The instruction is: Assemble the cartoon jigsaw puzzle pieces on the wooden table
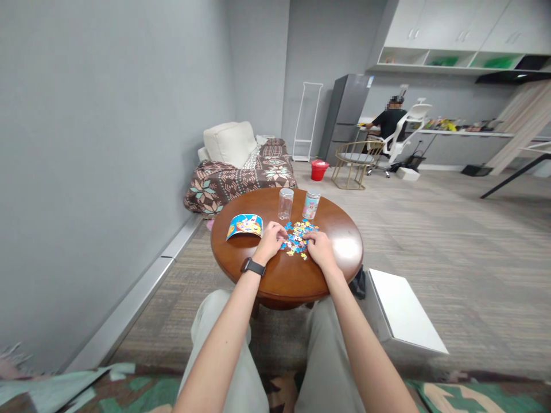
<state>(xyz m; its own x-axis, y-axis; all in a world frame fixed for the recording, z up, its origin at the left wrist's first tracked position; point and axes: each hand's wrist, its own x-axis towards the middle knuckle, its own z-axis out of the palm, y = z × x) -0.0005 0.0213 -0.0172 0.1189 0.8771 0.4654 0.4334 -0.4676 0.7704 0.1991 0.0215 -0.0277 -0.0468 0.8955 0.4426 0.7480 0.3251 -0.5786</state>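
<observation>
Dozens of puzzle pieces (296, 243) lie heaped near the centre of the frame on your round brown counter (284, 284), just below a clear jar (285, 206) and a labelled jar (310, 206). Your left grip (271, 238), half curled at the heap's left edge, and your right grip (319, 246), fingers bent, reach the pieces; whether either pinches one is too small to tell.

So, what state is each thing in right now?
Puzzle pieces: loose, heaped
Left hand: curled at the pieces, grip unclear
Right hand: fingers at the pieces, grip unclear
Picture sheet: bowed
Clear jar: upright
Printed jar: upright
Watch: strapped to left wrist
Red bucket: upright
Refrigerator: doors shut
Upper cabinets: doors shut
</observation>
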